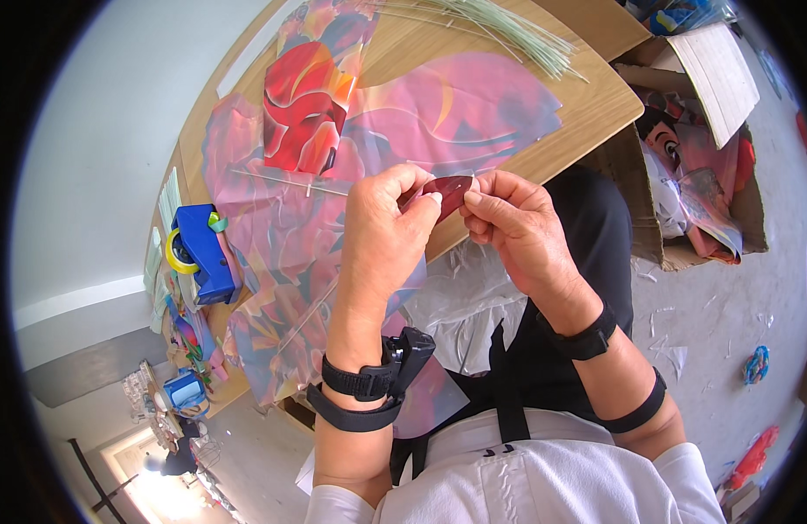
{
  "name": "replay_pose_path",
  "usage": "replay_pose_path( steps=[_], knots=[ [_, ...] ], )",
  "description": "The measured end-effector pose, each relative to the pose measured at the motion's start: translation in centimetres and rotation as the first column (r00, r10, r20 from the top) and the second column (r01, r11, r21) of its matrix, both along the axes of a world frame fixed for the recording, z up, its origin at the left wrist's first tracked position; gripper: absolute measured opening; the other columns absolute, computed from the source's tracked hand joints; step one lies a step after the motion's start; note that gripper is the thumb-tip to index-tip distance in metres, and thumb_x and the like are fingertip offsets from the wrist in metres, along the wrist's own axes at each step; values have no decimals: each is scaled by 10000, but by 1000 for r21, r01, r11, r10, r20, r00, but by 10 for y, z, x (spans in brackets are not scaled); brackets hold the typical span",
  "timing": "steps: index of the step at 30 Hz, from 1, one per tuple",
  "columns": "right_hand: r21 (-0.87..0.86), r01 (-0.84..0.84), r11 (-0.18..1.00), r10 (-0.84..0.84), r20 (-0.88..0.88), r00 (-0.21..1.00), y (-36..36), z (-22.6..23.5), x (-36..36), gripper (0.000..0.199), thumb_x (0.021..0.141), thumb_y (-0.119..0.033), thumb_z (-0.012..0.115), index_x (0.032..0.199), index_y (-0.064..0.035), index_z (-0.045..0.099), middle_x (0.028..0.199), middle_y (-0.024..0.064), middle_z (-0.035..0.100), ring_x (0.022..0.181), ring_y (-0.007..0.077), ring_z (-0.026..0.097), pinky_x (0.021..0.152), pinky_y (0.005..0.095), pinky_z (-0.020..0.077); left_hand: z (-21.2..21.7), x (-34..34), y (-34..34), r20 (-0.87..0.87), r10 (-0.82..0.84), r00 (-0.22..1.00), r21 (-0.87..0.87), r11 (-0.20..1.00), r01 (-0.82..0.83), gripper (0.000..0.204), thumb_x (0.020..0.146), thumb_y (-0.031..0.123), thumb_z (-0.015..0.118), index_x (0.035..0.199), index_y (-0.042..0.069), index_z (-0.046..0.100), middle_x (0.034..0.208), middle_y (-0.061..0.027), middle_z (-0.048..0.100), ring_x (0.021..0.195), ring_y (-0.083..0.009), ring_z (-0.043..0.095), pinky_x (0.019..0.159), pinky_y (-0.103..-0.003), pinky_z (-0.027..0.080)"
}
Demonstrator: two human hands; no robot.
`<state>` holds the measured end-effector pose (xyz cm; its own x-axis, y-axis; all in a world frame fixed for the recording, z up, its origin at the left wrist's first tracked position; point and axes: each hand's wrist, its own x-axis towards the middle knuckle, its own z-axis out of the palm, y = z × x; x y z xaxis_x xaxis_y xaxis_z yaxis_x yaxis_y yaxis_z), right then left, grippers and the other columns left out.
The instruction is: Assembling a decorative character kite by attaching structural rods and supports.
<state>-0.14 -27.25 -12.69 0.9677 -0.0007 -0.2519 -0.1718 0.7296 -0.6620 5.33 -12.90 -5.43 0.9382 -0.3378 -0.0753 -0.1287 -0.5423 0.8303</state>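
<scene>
Between my two hands is a small, glossy dark red piece of film [451, 196], held just over the table's near edge. My left hand [387, 214] pinches its left end between thumb and fingers. At the other end, the thumb and forefinger of my right hand [519, 214] grip its tip. Beyond them, large translucent printed film sheets [285, 231] in pink and blue spread across the table and hang past its edge. A bright red printed film piece [300, 118] lies on top of these sheets, close to a thin pale rod [307, 183].
A blue tape dispenser [213, 262] with yellow tape sits at the table's left. Thin pale green sticks [526, 35] lie bundled at the far edge of the wooden table [587, 100]. On the right, an open cardboard box [674, 253] holds printed film; scraps [678, 358] litter the floor.
</scene>
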Motion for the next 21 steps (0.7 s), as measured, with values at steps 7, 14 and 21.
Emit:
replay_pose_path(
  steps=[7, 14, 21],
  knots=[
    [-4, -7, 1000, 7, 3, 1000, 1, -2, 0, 101, 928, -119, 662, 877, -36, 636, 776, 1, 621, 659, 50, 507, 604, 212, 412, -5, 3, 2, -26, 2, 1000, -45, 999, -3, 106, 799, 30, 595, 815, -65, 640, 637, -44, 571, 609, -79, 508, 562, -272, 423],
    [-38, 28, 999, -28, -3, 1000, 3, 2, 0, 92, 926, -123, 660, 915, -33, 649, 779, -13, 620, 650, 42, 490, 596, 215, 396, -7, 3, 3, -72, 54, 996, -76, 995, -59, 106, 805, 29, 605, 829, -61, 655, 652, -34, 593, 617, -71, 524, 578, -265, 443],
    [-254, 87, 963, -80, 40, 996, 2, 7, 4, 134, 937, -138, 661, 964, -13, 699, 738, -48, 578, 656, 33, 438, 579, 210, 350, -8, 3, 2, -49, 37, 998, -88, 995, -41, 97, 804, 39, 625, 819, -55, 648, 644, -34, 597, 614, -64, 523, 576, -261, 443]
  ],
)
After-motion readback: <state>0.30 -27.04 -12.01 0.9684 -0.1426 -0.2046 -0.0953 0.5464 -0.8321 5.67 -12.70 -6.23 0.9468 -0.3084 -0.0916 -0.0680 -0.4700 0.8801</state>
